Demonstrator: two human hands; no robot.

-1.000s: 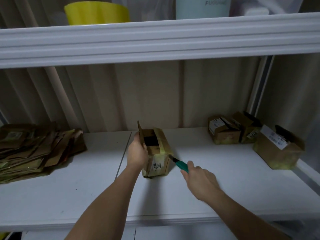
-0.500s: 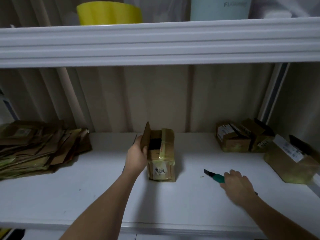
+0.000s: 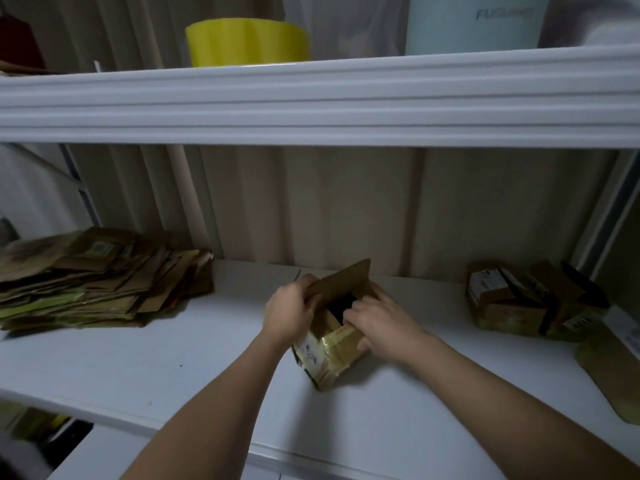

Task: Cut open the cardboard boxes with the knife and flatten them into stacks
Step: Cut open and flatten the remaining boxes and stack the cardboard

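A small cardboard box (image 3: 330,355) wrapped in yellowish tape sits tilted on the white shelf (image 3: 173,358), its top open and one flap raised. My left hand (image 3: 289,315) grips the raised flap on the box's left side. My right hand (image 3: 381,323) grips the right wall, fingers curled over the open rim. The knife is not in view. A pile of flattened cardboard (image 3: 93,278) lies at the left of the shelf.
Taped boxes (image 3: 512,299) stand at the back right, and another box (image 3: 613,372) sits at the right edge. An upper shelf (image 3: 311,102) hangs low overhead with a yellow tub (image 3: 247,41) on it. A corrugated wall closes the back.
My right hand set the knife down on the shelf, then came back to the box's right side without it. The box has turned and tilted. The view shifted right.
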